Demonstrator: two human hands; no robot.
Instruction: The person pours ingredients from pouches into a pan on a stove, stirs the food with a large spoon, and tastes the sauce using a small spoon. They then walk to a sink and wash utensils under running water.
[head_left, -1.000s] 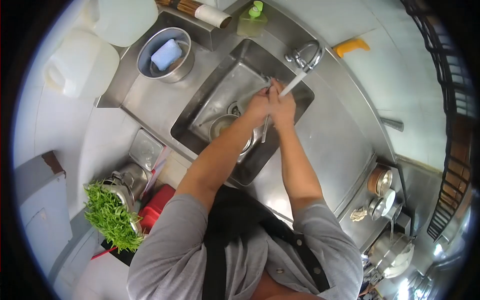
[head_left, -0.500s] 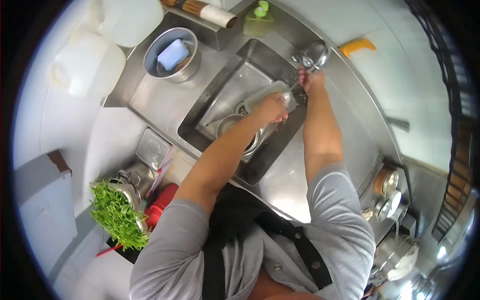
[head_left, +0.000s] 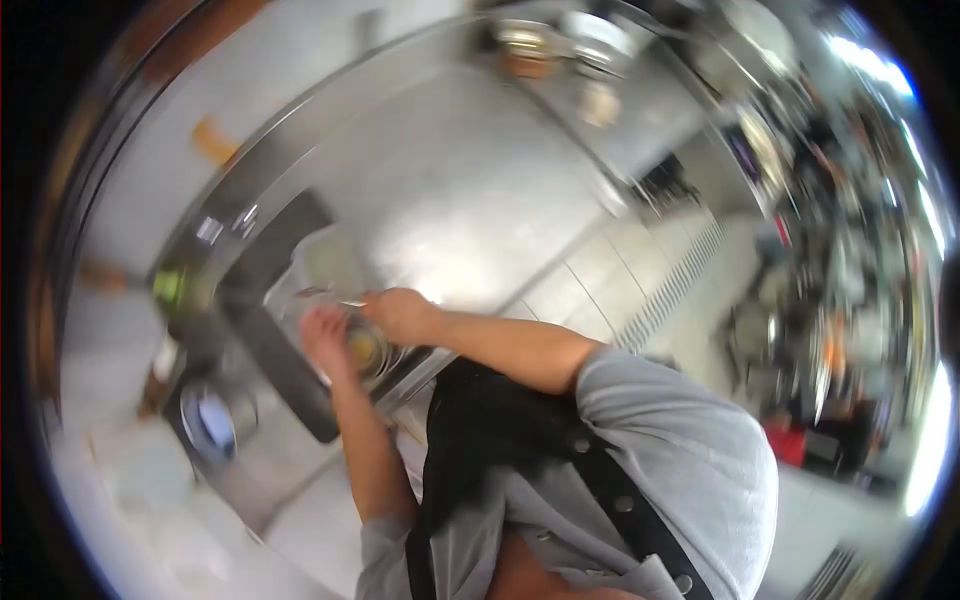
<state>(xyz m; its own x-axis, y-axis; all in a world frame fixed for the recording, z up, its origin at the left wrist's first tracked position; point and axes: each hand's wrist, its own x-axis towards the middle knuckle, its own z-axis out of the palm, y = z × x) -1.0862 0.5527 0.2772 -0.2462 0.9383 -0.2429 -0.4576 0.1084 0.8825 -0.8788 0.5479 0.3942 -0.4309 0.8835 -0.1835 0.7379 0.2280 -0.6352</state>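
Observation:
The blurred sink lies to the left. A translucent plastic container is over it. My left hand is at the near edge of this container, its fingers bent and smeared by motion, apparently gripping it. Just to the right, my right hand is closed round the end of a thin metal utensil, which crosses the container's near side. What kind of utensil it is cannot be made out. Below both hands is a round metal bowl, partly hidden, with something yellowish in it.
A metal pot with a blue sponge stands lower left, near a green-topped soap bottle. An orange-yellow object is on the wall. Pans stand at the top, and a tiled floor shows at right.
The view has swung round to the right, so the sink now appears at left. My right hand has left the tap and come beside my left hand, now with a thin utensil in it.

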